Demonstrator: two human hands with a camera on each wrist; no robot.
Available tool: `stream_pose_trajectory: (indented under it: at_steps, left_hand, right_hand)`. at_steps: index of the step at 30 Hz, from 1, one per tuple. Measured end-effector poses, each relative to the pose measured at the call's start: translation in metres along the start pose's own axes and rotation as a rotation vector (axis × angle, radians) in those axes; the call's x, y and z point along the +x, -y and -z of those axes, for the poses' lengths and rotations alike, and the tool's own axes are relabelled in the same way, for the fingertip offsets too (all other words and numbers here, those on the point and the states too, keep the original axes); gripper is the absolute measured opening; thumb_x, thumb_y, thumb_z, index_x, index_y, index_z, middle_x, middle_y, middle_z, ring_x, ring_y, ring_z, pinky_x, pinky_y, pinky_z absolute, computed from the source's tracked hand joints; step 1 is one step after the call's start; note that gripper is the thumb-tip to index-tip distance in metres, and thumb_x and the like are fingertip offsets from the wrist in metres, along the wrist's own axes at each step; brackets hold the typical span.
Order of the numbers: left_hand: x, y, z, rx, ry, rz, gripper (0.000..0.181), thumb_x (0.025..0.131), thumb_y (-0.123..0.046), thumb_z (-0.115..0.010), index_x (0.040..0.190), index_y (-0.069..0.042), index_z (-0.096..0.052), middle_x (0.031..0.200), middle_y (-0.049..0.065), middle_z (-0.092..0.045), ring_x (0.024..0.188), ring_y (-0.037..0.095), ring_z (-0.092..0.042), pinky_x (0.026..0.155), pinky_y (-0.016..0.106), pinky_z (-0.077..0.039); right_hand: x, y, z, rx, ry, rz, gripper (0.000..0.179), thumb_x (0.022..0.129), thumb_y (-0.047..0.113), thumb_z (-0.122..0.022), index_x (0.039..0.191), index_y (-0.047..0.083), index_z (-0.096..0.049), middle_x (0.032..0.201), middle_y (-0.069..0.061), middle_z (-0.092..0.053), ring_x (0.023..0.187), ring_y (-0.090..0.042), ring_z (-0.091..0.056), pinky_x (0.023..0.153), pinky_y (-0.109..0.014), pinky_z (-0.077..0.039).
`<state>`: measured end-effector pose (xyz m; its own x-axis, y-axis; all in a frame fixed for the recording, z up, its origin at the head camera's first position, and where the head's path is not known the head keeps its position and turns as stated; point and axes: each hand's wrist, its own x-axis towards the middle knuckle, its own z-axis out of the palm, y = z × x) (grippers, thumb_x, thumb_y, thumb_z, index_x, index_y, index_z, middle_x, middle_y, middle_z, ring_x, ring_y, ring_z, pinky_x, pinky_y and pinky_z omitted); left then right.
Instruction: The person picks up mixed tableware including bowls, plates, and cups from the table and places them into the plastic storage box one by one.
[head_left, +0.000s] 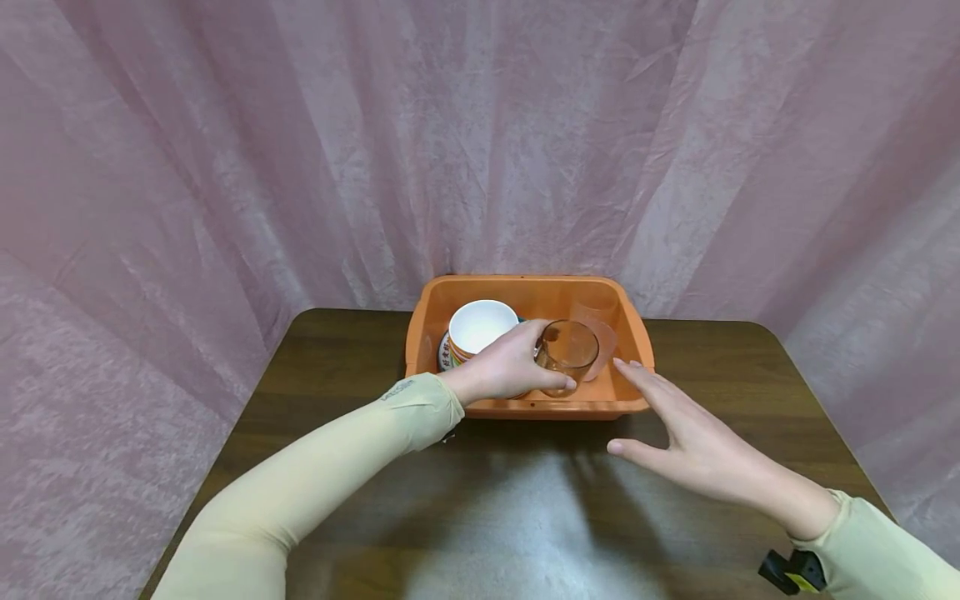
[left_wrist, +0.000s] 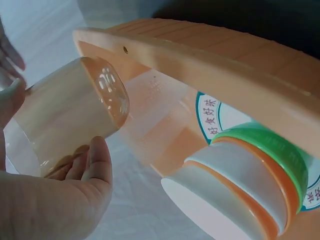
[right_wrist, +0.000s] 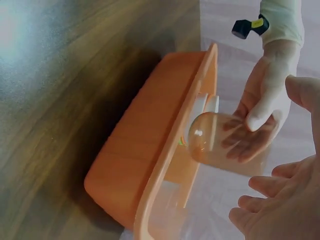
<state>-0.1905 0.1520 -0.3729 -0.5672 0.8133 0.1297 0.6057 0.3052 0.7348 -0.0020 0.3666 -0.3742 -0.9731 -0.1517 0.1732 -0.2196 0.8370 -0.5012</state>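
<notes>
My left hand [head_left: 510,360] grips a clear glass cup [head_left: 570,357] from its left side, over the right half of an orange plastic basin [head_left: 558,409]. In the left wrist view, fingers and thumb curl round the cup [left_wrist: 65,115], which is tilted, its thick base near the basin's rim. My right hand [head_left: 693,442] is held just off the basin's right front corner, fingers spread and apart from the cup. Inside the basin at left stands a stack of bowls [head_left: 482,325], white inside, with orange and green outsides.
Under the bowls lies a plate [left_wrist: 207,116] with a teal rim and printed characters. Another clear, see-through object [right_wrist: 166,202] is in the basin's right end; its kind is hard to tell. The basin stands at the back of a dark wooden table [head_left: 352,350], before a pink curtain [head_left: 480,150].
</notes>
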Motion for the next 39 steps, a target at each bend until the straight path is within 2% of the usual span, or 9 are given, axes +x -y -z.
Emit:
stream_pose_trajectory:
  at_steps: [4, 7, 11, 16, 25, 29, 32, 36, 39]
  left_hand:
    - [0.01, 0.0, -0.005, 0.018, 0.006, 0.035, 0.052, 0.081, -0.033, -0.089, 0.121, -0.013, -0.062, 0.108, -0.002, -0.068, 0.093, 0.01, -0.063, 0.083, 0.027, -0.052]
    - [0.017, 0.003, -0.008, 0.044, -0.004, 0.053, 0.055, 0.08, -0.034, -0.089, 0.121, -0.01, -0.061, 0.11, 0.002, -0.068, 0.092, 0.01, -0.062, 0.083, 0.026, -0.051]
    - [0.024, 0.007, -0.014, 0.036, -0.015, 0.024, 0.059, 0.08, -0.028, -0.09, 0.127, -0.006, -0.062, 0.116, 0.009, -0.069, 0.098, 0.012, -0.064, 0.087, 0.025, -0.05]
    - [0.029, 0.01, -0.021, -0.004, 0.0, -0.01, 0.064, 0.08, -0.022, -0.09, 0.134, -0.006, -0.06, 0.122, 0.012, -0.069, 0.109, 0.021, -0.065, 0.091, 0.025, -0.049]
    - [0.034, 0.012, -0.029, 0.027, 0.051, 0.074, 0.076, 0.081, -0.025, -0.089, 0.146, -0.007, -0.051, 0.132, 0.008, -0.063, 0.118, 0.022, -0.061, 0.096, 0.031, -0.048]
    - [0.036, 0.011, -0.031, 0.035, 0.059, 0.101, 0.074, 0.082, -0.025, -0.089, 0.143, -0.004, -0.053, 0.13, 0.01, -0.065, 0.112, 0.018, -0.061, 0.095, 0.029, -0.048]
    - [0.039, 0.01, -0.033, 0.057, 0.059, 0.13, 0.071, 0.081, -0.026, -0.089, 0.138, -0.003, -0.055, 0.126, 0.011, -0.066, 0.105, 0.014, -0.061, 0.093, 0.027, -0.048]
    - [0.041, 0.012, -0.036, 0.114, 0.067, 0.16, 0.069, 0.08, -0.026, -0.09, 0.135, -0.002, -0.057, 0.12, 0.009, -0.068, 0.101, 0.013, -0.061, 0.092, 0.025, -0.048]
    - [0.042, 0.015, -0.038, 0.171, 0.077, 0.188, 0.066, 0.08, -0.028, -0.09, 0.132, -0.002, -0.059, 0.114, 0.006, -0.068, 0.098, 0.013, -0.061, 0.09, 0.025, -0.049]
  right_hand:
    - [-0.003, 0.002, 0.002, 0.002, -0.003, -0.001, 0.091, 0.091, 0.054, -0.073, 0.163, 0.039, -0.019, 0.166, -0.005, -0.026, 0.15, -0.031, -0.028, 0.109, -0.063, -0.034]
    - [-0.005, 0.003, 0.004, -0.004, -0.004, 0.003, 0.092, 0.091, 0.054, -0.074, 0.163, 0.04, -0.019, 0.167, -0.004, -0.024, 0.15, -0.03, -0.027, 0.11, -0.063, -0.034]
    - [-0.007, 0.004, 0.003, -0.009, -0.014, 0.013, 0.091, 0.091, 0.053, -0.075, 0.163, 0.039, -0.02, 0.167, -0.002, -0.024, 0.151, -0.029, -0.026, 0.11, -0.061, -0.034]
    - [-0.01, 0.003, 0.002, -0.006, -0.019, 0.014, 0.091, 0.091, 0.053, -0.075, 0.162, 0.039, -0.021, 0.167, -0.001, -0.024, 0.151, -0.028, -0.027, 0.11, -0.059, -0.034]
    - [-0.01, 0.001, 0.0, 0.006, -0.016, 0.007, 0.091, 0.09, 0.053, -0.075, 0.163, 0.037, -0.022, 0.168, -0.003, -0.023, 0.151, -0.032, -0.026, 0.11, -0.061, -0.033]
    - [-0.011, 0.0, -0.001, 0.004, -0.015, 0.017, 0.091, 0.09, 0.053, -0.075, 0.163, 0.035, -0.023, 0.168, -0.004, -0.023, 0.151, -0.032, -0.025, 0.111, -0.061, -0.033]
    - [-0.011, -0.001, -0.003, -0.058, -0.021, 0.088, 0.093, 0.091, 0.052, -0.075, 0.164, 0.028, -0.023, 0.167, -0.003, -0.025, 0.153, -0.031, -0.023, 0.118, -0.048, -0.028]
    - [-0.013, -0.001, -0.005, -0.227, -0.016, 0.217, 0.094, 0.093, 0.055, -0.071, 0.165, 0.019, -0.023, 0.168, -0.001, -0.025, 0.155, -0.028, -0.016, 0.123, -0.027, -0.009]
    - [-0.016, 0.0, -0.008, -0.333, 0.016, 0.251, 0.092, 0.094, 0.061, -0.066, 0.165, 0.023, -0.022, 0.168, 0.0, -0.023, 0.156, -0.027, -0.013, 0.124, -0.031, -0.007]
